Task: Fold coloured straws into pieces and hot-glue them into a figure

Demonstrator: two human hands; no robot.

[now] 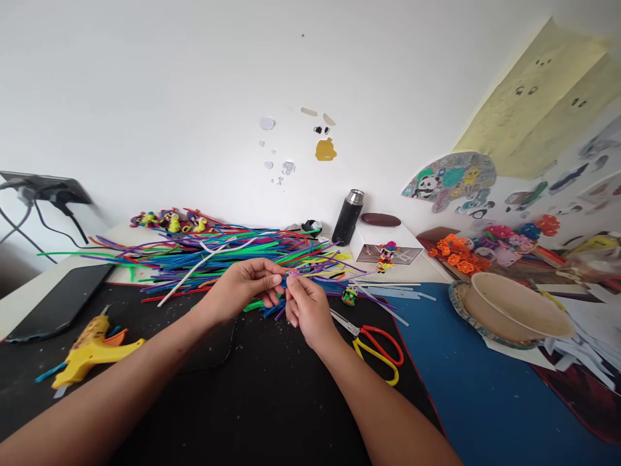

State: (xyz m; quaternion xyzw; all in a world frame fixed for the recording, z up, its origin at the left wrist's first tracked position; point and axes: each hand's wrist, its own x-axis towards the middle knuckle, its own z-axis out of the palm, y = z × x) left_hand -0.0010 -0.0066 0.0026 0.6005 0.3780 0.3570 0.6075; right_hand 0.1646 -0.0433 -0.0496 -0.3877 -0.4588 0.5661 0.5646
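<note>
My left hand [255,285] and my right hand [310,314] meet above the black mat [272,401], thumbs and fingertips pinched together. Between them is a small blue and pink piece [290,274], mostly covered by the fingers; it looks like bent pipe cleaner. Just behind the hands lies a big heap of pipe cleaners [194,255] in blue, green, purple, red and white. Scissors [378,346] with red and yellow handles rest on the mat right of my right hand. A small green and black figure [349,296] sits near their blades.
A yellow glue gun [92,349] lies at left beside a black phone [61,301]. Behind the heap stand a black thermos [348,217] and a white box [385,243] with a colourful figure [387,257] before it. At right is a beige bowl [519,307].
</note>
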